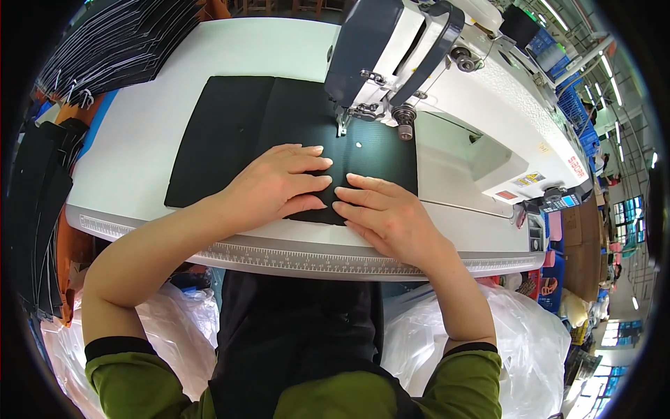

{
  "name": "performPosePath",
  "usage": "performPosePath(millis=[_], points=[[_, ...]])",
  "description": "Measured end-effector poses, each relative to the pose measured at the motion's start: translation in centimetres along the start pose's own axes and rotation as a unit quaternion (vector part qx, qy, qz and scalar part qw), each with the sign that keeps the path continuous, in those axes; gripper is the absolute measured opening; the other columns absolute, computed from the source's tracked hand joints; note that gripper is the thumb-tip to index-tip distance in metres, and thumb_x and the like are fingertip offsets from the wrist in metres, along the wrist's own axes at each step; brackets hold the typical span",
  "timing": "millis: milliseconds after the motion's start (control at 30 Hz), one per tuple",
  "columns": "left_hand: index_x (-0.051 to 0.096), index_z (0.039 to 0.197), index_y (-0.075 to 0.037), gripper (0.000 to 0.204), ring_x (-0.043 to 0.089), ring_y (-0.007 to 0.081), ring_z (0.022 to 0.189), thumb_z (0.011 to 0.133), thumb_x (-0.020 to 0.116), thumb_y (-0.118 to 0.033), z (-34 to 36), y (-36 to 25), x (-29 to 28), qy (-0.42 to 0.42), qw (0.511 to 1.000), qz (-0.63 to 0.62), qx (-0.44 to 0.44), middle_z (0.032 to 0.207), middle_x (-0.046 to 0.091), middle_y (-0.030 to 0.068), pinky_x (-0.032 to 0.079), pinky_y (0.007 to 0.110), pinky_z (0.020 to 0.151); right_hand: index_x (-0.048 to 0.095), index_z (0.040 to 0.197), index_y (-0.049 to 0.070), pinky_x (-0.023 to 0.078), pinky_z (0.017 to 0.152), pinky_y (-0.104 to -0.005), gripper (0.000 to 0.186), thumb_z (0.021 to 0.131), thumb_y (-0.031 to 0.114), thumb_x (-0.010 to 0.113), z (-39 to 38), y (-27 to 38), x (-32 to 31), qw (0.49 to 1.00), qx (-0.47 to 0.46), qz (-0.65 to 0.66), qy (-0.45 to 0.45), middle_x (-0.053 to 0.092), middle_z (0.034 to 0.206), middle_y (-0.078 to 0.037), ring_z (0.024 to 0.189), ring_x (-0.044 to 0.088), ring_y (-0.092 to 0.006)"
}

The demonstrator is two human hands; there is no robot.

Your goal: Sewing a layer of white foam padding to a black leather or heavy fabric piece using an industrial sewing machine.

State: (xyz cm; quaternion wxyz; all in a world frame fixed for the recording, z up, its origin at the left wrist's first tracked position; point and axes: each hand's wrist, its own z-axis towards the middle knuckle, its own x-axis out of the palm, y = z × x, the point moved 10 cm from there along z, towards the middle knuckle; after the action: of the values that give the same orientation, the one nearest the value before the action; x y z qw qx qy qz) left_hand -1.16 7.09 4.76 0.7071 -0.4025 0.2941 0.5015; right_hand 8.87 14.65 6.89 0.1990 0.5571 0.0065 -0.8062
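Note:
A black rectangular panel (227,133) lies flat on the white sewing table, passing beneath the head of a sewing machine (370,63). The presser foot (341,124) stands over the panel, and a small white spot shows on the black surface beside it. My left hand (283,180) rests on the panel with its fingers stretched to the right. My right hand (384,213) lies on the panel's near edge, fingers extended to the left. Both hands press flat just in front of the presser foot, their fingertips close together.
A ruler strip (300,260) runs along the table's front edge. Stacked black panels (118,45) stand at the far left, with more black pieces (42,209) hanging below. The machine's arm (513,105) reaches across the right side. Clear plastic bags (502,335) flank my lap.

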Motion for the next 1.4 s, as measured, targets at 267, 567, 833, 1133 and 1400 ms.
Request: performPosePath(millis=[267, 567, 833, 1133, 1400], points=[[0.075, 0.109, -0.006, 0.029, 0.059, 0.0257, 0.129, 0.09, 0.075, -0.028, 1.2, 1.9, 0.1, -0.01, 1.0, 0.0, -0.006, 0.127, 0.069, 0.004, 0.044, 0.04, 0.112, 0.074, 0.108, 0.006, 0.053, 0.1, -0.0377, 0.02, 0.089, 0.012, 0.072, 1.3, -1.5, 0.0, 1.0, -0.027, -0.007, 0.005, 0.072, 0.12, -0.002, 0.124, 0.064, -0.0253], [0.075, 0.107, -0.006, 0.025, 0.06, 0.027, 0.129, 0.09, 0.075, -0.025, 2.9, 4.0, 0.0, -0.007, 0.999, -0.022, -0.022, 0.126, 0.069, 0.0053, 0.044, 0.041, 0.111, 0.075, 0.113, 0.006, 0.052, 0.102, -0.0405, 0.024, 0.09, 0.011, 0.072, 2.6, -3.8, 0.4, 0.999, -0.01, 0.017, 0.044, 0.072, 0.126, -0.005, 0.128, 0.063, -0.0306], [0.075, 0.109, -0.004, 0.027, 0.063, 0.0306, 0.119, 0.084, 0.079, -0.013, 3.8, 5.9, 0.1, -0.036, 0.999, -0.017, 0.01, 0.128, 0.069, 0.0098, 0.049, 0.04, 0.103, 0.075, 0.114, 0.007, 0.051, 0.1, -0.0397, 0.024, 0.092, 0.013, 0.071, 3.5, -5.3, 0.7, 0.998, 0.021, 0.012, 0.057, 0.071, 0.129, -0.005, 0.129, 0.062, -0.0315], [0.075, 0.095, -0.002, 0.016, 0.066, 0.0311, 0.115, 0.088, 0.075, -0.017, 5.5, 7.7, -0.3, -0.033, 0.998, -0.046, -0.023, 0.118, 0.072, 0.0095, 0.051, 0.039, 0.098, 0.074, 0.108, 0.009, 0.05, 0.084, -0.0348, 0.017, 0.092, 0.014, 0.069, 3.0, -5.5, 0.0, 0.999, 0.0, -0.031, -0.023, 0.073, 0.122, -0.001, 0.117, 0.067, -0.0265], [0.073, 0.095, 0.002, 0.013, 0.065, 0.0284, 0.092, 0.083, 0.075, -0.005, 7.1, 9.2, -0.5, -0.018, 0.995, -0.095, -0.028, 0.111, 0.072, 0.0088, 0.052, 0.037, 0.082, 0.072, 0.106, 0.01, 0.049, 0.081, -0.0333, 0.016, 0.091, 0.014, 0.069, 2.2, -5.6, -0.1, 0.999, 0.011, -0.039, -0.028, 0.073, 0.121, 0.001, 0.086, 0.061, -0.022]])
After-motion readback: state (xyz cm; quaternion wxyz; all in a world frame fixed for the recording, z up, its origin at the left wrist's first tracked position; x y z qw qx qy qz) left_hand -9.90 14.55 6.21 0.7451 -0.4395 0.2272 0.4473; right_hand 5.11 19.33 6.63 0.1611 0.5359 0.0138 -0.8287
